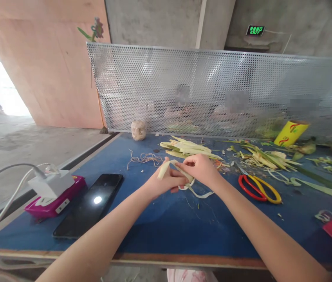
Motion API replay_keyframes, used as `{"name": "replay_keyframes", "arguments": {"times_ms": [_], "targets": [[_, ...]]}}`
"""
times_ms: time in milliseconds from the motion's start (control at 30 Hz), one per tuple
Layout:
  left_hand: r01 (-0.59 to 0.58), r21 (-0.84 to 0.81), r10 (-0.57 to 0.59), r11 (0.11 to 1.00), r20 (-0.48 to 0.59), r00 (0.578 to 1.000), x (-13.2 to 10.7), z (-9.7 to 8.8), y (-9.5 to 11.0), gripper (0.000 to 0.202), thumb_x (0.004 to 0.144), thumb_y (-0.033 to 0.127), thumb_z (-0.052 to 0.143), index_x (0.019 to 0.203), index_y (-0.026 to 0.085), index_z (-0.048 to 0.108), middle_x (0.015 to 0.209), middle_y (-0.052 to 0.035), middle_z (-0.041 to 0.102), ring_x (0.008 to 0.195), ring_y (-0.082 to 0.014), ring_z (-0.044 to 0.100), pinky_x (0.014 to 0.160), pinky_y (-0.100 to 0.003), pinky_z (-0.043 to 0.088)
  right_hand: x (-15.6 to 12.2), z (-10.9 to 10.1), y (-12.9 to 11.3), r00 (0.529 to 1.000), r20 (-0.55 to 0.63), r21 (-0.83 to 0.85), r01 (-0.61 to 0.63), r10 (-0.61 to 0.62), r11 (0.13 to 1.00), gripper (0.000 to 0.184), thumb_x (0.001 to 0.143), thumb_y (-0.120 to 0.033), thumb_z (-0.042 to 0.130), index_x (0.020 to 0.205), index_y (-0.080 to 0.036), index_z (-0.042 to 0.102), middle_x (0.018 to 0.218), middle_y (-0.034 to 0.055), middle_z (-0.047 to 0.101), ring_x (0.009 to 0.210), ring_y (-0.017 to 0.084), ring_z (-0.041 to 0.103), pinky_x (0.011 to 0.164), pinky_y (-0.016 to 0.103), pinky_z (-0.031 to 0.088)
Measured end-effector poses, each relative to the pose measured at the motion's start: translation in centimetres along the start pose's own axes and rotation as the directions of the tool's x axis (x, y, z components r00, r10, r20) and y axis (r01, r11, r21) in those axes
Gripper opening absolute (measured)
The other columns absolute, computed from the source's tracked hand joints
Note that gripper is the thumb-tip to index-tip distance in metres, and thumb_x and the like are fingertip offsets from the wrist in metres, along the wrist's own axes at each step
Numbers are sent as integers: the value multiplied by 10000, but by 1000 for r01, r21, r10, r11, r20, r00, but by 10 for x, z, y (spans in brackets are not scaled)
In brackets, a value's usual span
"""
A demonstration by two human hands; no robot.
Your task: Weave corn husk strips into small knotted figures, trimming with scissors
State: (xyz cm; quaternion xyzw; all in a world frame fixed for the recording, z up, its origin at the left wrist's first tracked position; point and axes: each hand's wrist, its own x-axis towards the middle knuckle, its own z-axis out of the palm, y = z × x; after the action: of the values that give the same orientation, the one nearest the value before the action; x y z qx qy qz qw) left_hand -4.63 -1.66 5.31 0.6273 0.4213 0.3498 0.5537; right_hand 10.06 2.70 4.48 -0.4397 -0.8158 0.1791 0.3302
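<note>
Both of my hands meet over the middle of the blue table (160,231), working on a pale strip of corn husk (163,170). My left hand (166,182) is closed on the strip, and one flat end bends up over its thumb side. From above, the fingers of my right hand (199,168) pinch the same husk. A thin pale tail of it curls out below my right hand. Just beyond lies a pile of loose corn husks (186,147). Scissors (260,188) with red and yellow handles rest right of my right forearm.
A black phone (92,203) and a magenta power strip (56,199) with a white charger lie on the left. Brown strings (145,158), a wrapped roll (138,130), a yellow cylinder (291,133) and more husks (271,156) are farther back. A perforated metal screen (213,78) stands behind; people show through it.
</note>
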Motion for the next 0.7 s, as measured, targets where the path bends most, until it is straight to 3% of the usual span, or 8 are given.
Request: {"name": "replay_keyframes", "arguments": {"times_ms": [100, 233, 333, 400, 467, 567, 633, 700], "targets": [[5, -50, -6, 999, -18, 1000, 0, 0, 0, 95, 695, 155, 588, 617, 115, 552, 444, 28, 528, 339, -38, 375, 418, -219, 299, 0, -1, 0, 1000, 4, 15, -4, 4, 1000, 395, 745, -500, 565, 527, -170, 579, 451, -10, 487, 420, 91, 384, 402, 240, 262], [14, -209, -20, 978, -22, 1000, 1, 1, -4, 121, 720, 199, 589, 783, 102, 554, 498, -1, 560, 425, -83, 473, 387, -201, 289, -1, -1, 0, 999, 18, 57, -37, 36, 998, 373, 723, -495, 588, 543, -169, 595, 458, -6, 501, 424, 93, 397, 405, 235, 265], [13, -151, -20, 988, -46, 999, 3, 1, -5, 254, 735, 278, 620, 887, 85, 554, 461, 18, 555, 370, -70, 433, 393, -207, 307, -1, 0, 1, 995, 68, 152, -85, 76, 985, 351, 711, -481, 603, 559, -165, 601, 463, -8, 501, 424, 89, 398, 406, 227, 265], [13, -62, -16, 998, -51, 999, 3, 0, -5, 250, 731, 306, 636, 830, 83, 579, 438, 32, 546, 331, -47, 383, 419, -218, 330, 0, -1, 2, 989, 113, 213, -122, 100, 969, 358, 716, -476, 596, 546, -161, 584, 451, -16, 475, 414, 83, 384, 403, 223, 257], [12, -2, -12, 1000, -37, 999, 4, -1, -5, 220, 723, 311, 644, 704, 98, 589, 449, 31, 553, 338, -40, 384, 465, -231, 360, 1, -3, 4, 986, 112, 244, -147, 123, 958, 390, 750, -480, 547, 530, -159, 566, 435, -23, 438, 403, 80, 368, 405, 224, 255], [3, 103, -1, 995, -22, 1000, 4, -3, -5, 295, 751, 332, 600, 534, 135, 567, 441, 42, 546, 338, -35, 387, 641, -277, 428, 2, -7, 9, 990, -5, 192, -138, 141, 972, 395, 802, -443, 470, 557, -157, 592, 435, -23, 416, 411, 89, 371, 431, 235, 273], [-7, 158, 12, 987, -31, 999, 4, -5, -5, 356, 776, 333, 556, 465, 159, 546, 416, 53, 533, 332, -33, 392, 803, -299, 409, -1, -10, 10, 990, -91, 112, -101, 111, 989, 366, 807, -399, 465, 559, -162, 592, 436, -23, 410, 425, 97, 378, 447, 241, 275], [-2, 148, 11, 989, -64, 998, 5, -5, -6, 356, 776, 321, 544, 454, 169, 539, 406, 57, 526, 324, -35, 384, 848, -296, 389, -5, -13, 10, 993, -87, 75, -70, 76, 995, 360, 812, -383, 459, 546, -169, 571, 434, -26, 393, 426, 98, 367, 447, 244, 268]]}}
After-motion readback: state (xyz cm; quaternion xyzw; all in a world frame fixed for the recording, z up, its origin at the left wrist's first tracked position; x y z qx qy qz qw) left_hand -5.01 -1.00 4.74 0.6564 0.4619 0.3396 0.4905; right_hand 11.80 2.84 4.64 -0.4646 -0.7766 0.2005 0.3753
